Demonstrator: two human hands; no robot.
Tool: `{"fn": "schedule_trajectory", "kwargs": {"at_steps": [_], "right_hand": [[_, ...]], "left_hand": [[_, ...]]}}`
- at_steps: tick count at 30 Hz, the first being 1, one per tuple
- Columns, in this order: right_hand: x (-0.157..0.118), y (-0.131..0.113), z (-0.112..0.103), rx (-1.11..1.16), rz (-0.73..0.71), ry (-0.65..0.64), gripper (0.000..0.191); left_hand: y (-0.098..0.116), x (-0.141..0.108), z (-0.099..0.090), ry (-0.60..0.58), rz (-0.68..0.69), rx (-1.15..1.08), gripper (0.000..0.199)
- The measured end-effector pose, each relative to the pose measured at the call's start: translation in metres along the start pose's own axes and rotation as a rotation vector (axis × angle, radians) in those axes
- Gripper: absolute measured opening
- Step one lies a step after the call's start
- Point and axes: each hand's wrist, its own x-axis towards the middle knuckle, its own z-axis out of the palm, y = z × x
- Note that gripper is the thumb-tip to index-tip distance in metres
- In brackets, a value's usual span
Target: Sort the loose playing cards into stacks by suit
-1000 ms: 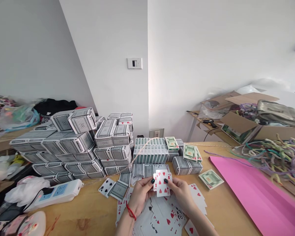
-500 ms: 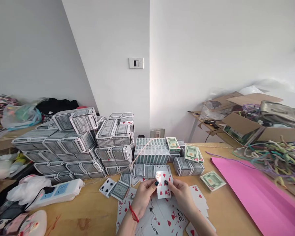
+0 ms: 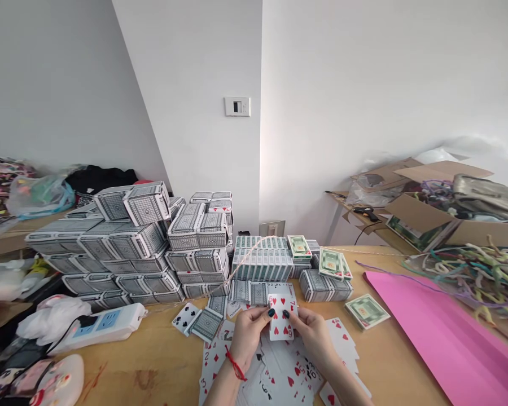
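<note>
A six of hearts playing card faces me upright between my two hands, with another card's 7 corner showing behind its right edge. My left hand pinches the left side, thumb on the front. The right side is gripped by my right hand, its thumb also on the face. Below both hands spreads a heap of loose playing cards, mostly face up. A black-suited card and face-down cards lie left of the hands. How many cards I hold cannot be made out.
Stacked card bundles rise at the left back, beside a row of green card boxes. Single boxed decks lie right. Further around are a white power strip, a pink sheet and tangled fuzzy strands.
The view has shifted slightly, so the surroundings sit a little further right. My hands keep the same hold on the cards.
</note>
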Motion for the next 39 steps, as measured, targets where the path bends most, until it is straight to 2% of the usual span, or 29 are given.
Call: {"fn": "schedule_trajectory", "kwargs": {"at_steps": [11, 24, 27, 34, 39], "right_hand": [[-0.003, -0.007, 0.001, 0.015, 0.014, 0.011, 0.042], [0.002, 0.006, 0.009, 0.035, 0.034, -0.108, 0.053], [0.001, 0.005, 0.009, 0.03, 0.036, -0.133, 0.052], [-0.002, 0.0, 0.008, 0.144, 0.075, -0.192, 0.048], [-0.004, -0.006, 0.008, 0.155, 0.084, -0.205, 0.047]], "left_hand": [[-0.001, -0.002, 0.0, 0.14, 0.151, 0.337, 0.031], [-0.014, -0.004, 0.005, 0.318, 0.384, 0.727, 0.033], [-0.014, -0.004, 0.002, 0.306, 0.401, 0.738, 0.034], [-0.007, -0.006, -0.001, 0.185, 0.41, 0.598, 0.033], [-0.011, -0.005, 0.0, 0.255, 0.38, 0.603, 0.036]]}}
